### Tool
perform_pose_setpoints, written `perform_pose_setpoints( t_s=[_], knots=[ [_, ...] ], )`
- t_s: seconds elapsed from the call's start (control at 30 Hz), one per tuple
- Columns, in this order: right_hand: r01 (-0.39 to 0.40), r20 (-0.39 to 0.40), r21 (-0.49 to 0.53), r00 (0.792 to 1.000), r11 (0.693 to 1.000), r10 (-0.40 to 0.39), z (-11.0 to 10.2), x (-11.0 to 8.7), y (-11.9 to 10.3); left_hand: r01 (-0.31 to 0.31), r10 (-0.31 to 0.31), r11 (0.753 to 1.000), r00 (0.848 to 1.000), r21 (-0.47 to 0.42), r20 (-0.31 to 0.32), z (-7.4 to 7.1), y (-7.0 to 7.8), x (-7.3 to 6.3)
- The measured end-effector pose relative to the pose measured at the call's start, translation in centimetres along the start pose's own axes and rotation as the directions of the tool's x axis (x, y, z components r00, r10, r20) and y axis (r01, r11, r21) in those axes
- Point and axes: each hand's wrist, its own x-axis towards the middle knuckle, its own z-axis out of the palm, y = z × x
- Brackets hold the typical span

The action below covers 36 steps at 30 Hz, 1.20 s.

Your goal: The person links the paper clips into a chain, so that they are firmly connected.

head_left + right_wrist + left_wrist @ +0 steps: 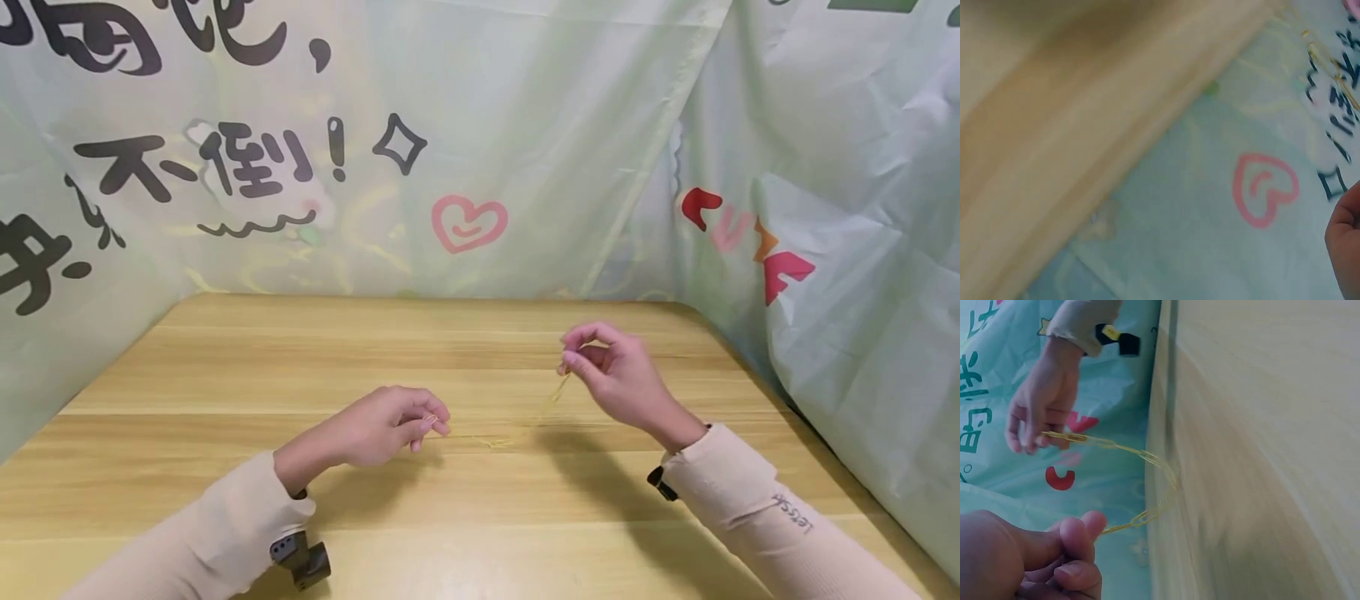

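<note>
A thin chain of linked gold paper clips (1110, 443) hangs in a sagging curve between the two hands. One end is pinched between the thumb and fingertips of my left hand (386, 427), low over the table. Higher and farther right, my right hand (618, 375) pinches the other end with thumb and index finger. The middle of the paper clip chain (495, 443) droops close to the tabletop; whether it touches cannot be told. In the right wrist view only an edge of the right hand (1346, 244) shows, with a blurred piece of the chain above it.
The wooden table (225, 358) spreads under both hands. Printed cloth curtains (555, 150) with dark writing and a pink heart (470, 225) stand along its back and sides. Each sleeve cuff carries a small black camera mount (300, 560).
</note>
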Motion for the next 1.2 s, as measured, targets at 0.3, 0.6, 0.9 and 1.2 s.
perform_pose_setpoints(
  t_s=[0.3, 0.6, 0.9, 1.2],
  knots=[
    [0.021, 0.153, -0.068, 0.988, 0.997, -0.010, 3.2, -0.2, 0.5, -0.047, 0.056, 0.992, 0.995, 0.117, -0.081, 0.0, 0.4, 0.1],
    [0.039, 0.228, 0.036, 0.973, 0.999, -0.046, 5.4, 0.2, 0.6, -0.107, 0.111, 0.994, 0.984, 0.033, -0.138, 0.4, 0.9, 0.8],
    [-0.022, 0.240, 0.009, 0.971, 1.000, 0.019, 6.6, 0.2, 0.2, -0.097, 0.098, 0.995, 0.972, 0.014, -0.214, 0.9, 1.0, 1.1],
    [-0.021, 0.255, -0.011, 0.967, 1.000, 0.023, 7.2, 0.2, -0.1, -0.090, 0.060, 0.985, 0.979, -0.144, -0.196, 1.5, 0.9, 1.4]
  ],
)
